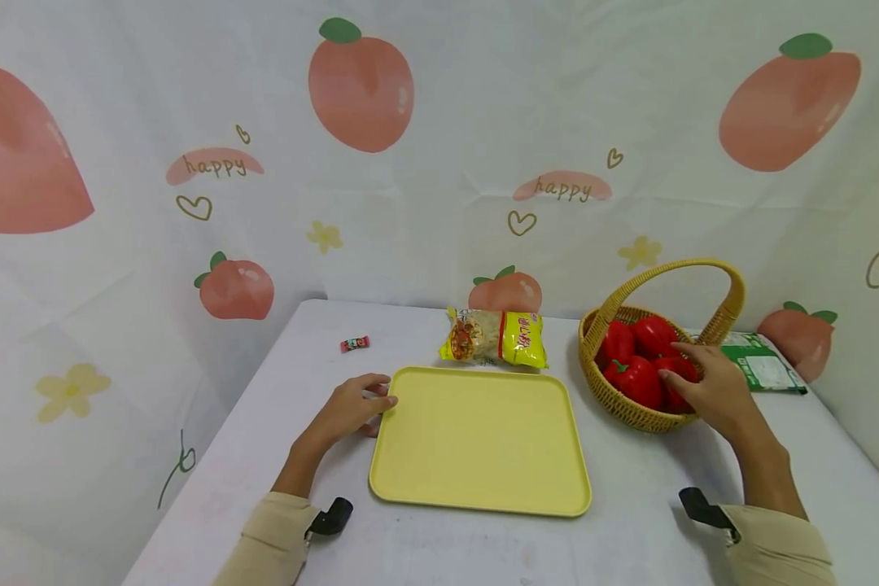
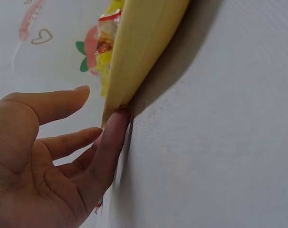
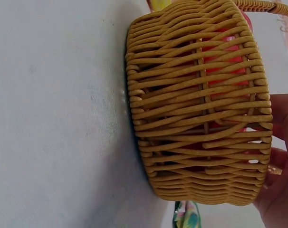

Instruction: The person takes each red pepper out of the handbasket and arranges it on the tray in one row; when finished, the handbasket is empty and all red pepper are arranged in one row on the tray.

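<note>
A yellow tray [image 1: 481, 439] lies in the middle of the white table. My left hand [image 1: 353, 407] is at its left edge, with the thumb by the rim. In the left wrist view, one finger [image 2: 114, 135] touches the underside of the tray's edge, and the thumb stands apart from it. At the right, a woven basket [image 1: 633, 417] with an upright handle holds several red bell peppers [image 1: 639, 381]. My right hand [image 1: 716, 389] reaches over the basket's right rim, thumb and index finger spread at a pepper. The basket's wall partly hides those fingers in the right wrist view.
Behind the tray lies a yellow and clear food packet [image 1: 494, 338]. A small red wrapped sweet [image 1: 355, 344] is at the back left. A green and white packet [image 1: 765, 364] lies right of the basket. A fruit-printed cloth [image 1: 439, 220] hangs behind the table.
</note>
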`<state>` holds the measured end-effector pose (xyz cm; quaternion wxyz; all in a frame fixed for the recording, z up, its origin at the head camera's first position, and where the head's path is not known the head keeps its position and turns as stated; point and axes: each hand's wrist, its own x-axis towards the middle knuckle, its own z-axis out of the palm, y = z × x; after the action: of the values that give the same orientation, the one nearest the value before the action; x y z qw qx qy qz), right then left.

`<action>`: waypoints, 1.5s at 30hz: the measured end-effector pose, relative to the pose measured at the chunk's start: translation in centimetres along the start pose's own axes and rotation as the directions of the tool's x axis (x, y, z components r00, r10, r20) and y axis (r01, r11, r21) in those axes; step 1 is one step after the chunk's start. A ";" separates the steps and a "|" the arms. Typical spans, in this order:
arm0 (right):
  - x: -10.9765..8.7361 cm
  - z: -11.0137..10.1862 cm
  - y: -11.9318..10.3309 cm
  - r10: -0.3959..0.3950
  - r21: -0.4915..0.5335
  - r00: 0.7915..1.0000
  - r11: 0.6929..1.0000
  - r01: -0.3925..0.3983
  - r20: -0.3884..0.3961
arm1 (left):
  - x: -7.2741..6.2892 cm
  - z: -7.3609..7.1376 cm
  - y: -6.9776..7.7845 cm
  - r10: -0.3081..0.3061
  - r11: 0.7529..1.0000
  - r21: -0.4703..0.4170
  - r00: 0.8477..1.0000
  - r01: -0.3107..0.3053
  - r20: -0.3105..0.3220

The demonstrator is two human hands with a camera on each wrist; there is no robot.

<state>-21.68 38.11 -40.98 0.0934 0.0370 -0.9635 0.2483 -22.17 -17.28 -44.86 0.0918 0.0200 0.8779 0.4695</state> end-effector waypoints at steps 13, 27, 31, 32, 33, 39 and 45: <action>-0.1 0.2 -0.3 0.024 0.003 0.999 1.000 -0.024 0.027 | -0.2 0.0 0.1 0.007 1.000 0.017 1.000 -0.008 0.009; -0.3 0.2 -0.3 0.018 -0.020 1.000 1.000 -0.018 0.003 | 0.4 0.0 -0.2 0.012 1.000 0.020 1.000 -0.012 0.023; -0.4 -0.1 -0.5 0.048 -0.016 0.999 0.999 -0.048 0.012 | 0.5 0.0 -0.2 0.005 1.000 0.020 1.000 -0.005 0.027; -0.4 -0.2 -0.6 0.051 -0.016 0.999 0.999 -0.051 0.012 | 0.5 0.0 -0.1 0.002 1.000 0.021 1.000 -0.002 0.027; -0.4 -0.3 -0.6 0.053 -0.013 0.999 0.999 -0.053 0.012 | 0.5 0.0 -0.1 0.000 1.000 0.020 1.000 0.000 0.030; -0.6 -0.9 -0.7 0.054 -0.011 0.998 0.998 -0.054 0.027 | 0.5 0.0 0.0 -0.004 1.000 0.017 1.000 0.003 0.029; -0.9 -1.4 -0.8 0.080 0.011 0.997 0.997 -0.080 0.001 | 0.8 -0.1 -0.1 0.013 0.998 0.065 1.000 -0.015 0.027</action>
<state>-20.48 38.15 -39.62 0.0831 -0.0013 -0.9628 0.2570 -22.94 -17.33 -45.04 0.0995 0.0355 0.8913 0.4409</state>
